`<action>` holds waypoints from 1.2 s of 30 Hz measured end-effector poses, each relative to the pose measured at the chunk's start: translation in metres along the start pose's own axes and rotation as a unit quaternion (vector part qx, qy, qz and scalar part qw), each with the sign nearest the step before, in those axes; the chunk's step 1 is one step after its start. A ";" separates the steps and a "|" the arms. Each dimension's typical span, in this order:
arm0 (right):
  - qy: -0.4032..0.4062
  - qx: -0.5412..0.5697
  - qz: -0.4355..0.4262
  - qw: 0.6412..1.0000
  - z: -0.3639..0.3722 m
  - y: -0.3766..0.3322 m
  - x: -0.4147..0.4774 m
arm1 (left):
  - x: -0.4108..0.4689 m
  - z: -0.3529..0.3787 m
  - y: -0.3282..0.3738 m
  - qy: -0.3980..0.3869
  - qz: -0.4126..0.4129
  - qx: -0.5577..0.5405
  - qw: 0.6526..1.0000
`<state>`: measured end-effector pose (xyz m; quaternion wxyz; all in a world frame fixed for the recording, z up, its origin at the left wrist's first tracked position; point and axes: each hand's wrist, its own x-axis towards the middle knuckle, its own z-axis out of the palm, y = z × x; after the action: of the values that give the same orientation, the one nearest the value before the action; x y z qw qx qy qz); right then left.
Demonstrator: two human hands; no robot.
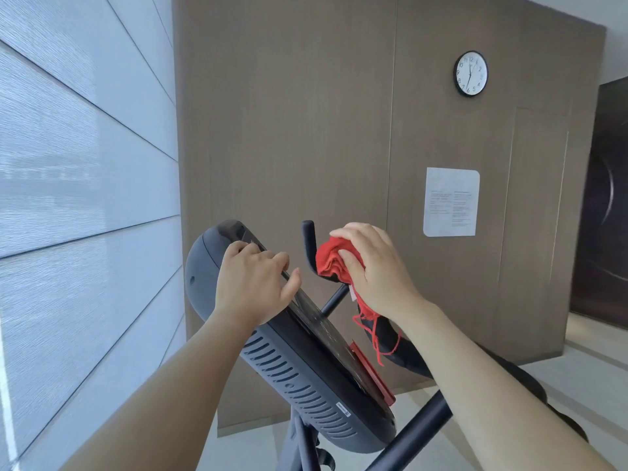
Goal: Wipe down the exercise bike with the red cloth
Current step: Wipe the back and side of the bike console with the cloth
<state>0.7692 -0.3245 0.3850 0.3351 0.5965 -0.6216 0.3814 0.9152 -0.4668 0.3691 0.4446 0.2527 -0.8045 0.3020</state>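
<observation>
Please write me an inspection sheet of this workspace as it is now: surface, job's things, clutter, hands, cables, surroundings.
Surface: pale smooth floor under the bike.
Job's things: dark grey plastic exercise bike console, tilted; bunched red cloth against the black curved handlebar, loose threads hanging down.
Clutter: nothing seen.
Hands: left hand grips the console's upper edge; right hand holds the cloth on the handlebar.
Cables: nothing seen.
Surroundings: round black-rimmed wall clock and white paper notice on the brown wood-look panel wall; pale blind at the left.
</observation>
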 end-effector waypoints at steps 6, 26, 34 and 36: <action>-0.056 -0.019 -0.027 0.998 -0.008 0.005 -0.007 | 0.001 -0.001 -0.001 0.011 0.001 -0.012 1.000; -0.055 -0.053 -0.021 0.997 -0.002 0.006 -0.039 | -0.001 0.000 -0.001 0.017 0.001 -0.015 1.000; -0.042 -0.061 -0.048 0.996 -0.007 0.011 -0.051 | -0.001 -0.003 0.000 0.008 0.000 -0.010 1.000; -0.041 -0.063 -0.054 0.996 -0.006 0.012 -0.059 | -0.001 -0.002 0.000 0.003 0.000 -0.007 1.000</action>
<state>0.7607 -0.2910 0.3357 0.3663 0.6218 -0.6248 0.2979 0.9165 -0.4649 0.3689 0.4485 0.2486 -0.8055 0.2971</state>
